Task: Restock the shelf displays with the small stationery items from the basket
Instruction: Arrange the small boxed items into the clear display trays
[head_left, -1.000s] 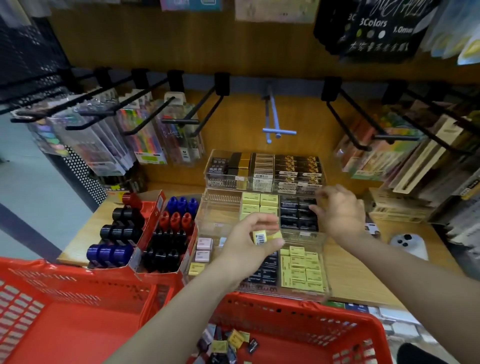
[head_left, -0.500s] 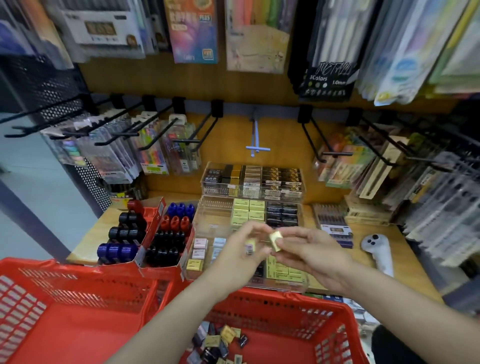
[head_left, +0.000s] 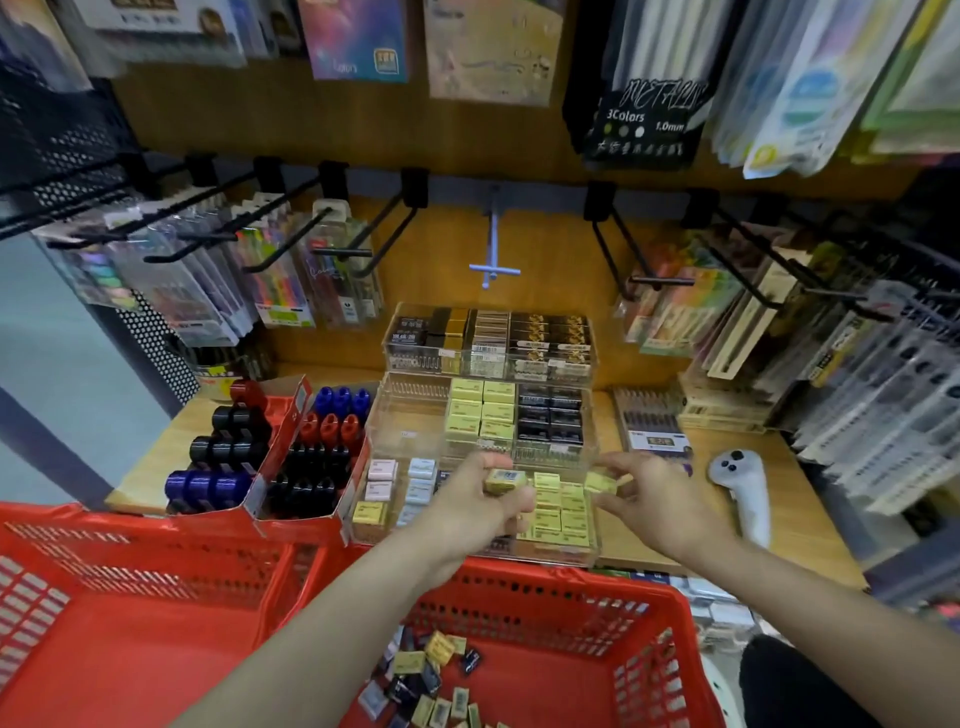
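My left hand (head_left: 475, 506) grips a small yellow box (head_left: 505, 479) with a barcode, above the front clear display tray (head_left: 561, 555). To its right, my right hand (head_left: 652, 496) pinches a second small yellow box (head_left: 601, 482) over the tray's row of yellow boxes (head_left: 563, 512). Below, the red basket (head_left: 587, 592) holds several loose yellow and black boxes (head_left: 431, 680). The middle clear tray (head_left: 410, 415) has an empty left section, with yellow boxes (head_left: 480, 413) and black boxes (head_left: 549, 418) beside it.
A second red basket (head_left: 119, 597) is at the lower left. Red cartons of black, blue and red stamps (head_left: 291, 457) stand left of the trays. A white controller (head_left: 743, 488) lies on the wooden shelf (head_left: 810, 499). Black hooks (head_left: 384, 234) with hanging pen packs jut out overhead.
The hands met at the centre and the right hand took one yellow box from the left. They have since drawn apart, each holding a box over the front tray. The view tilted upward.
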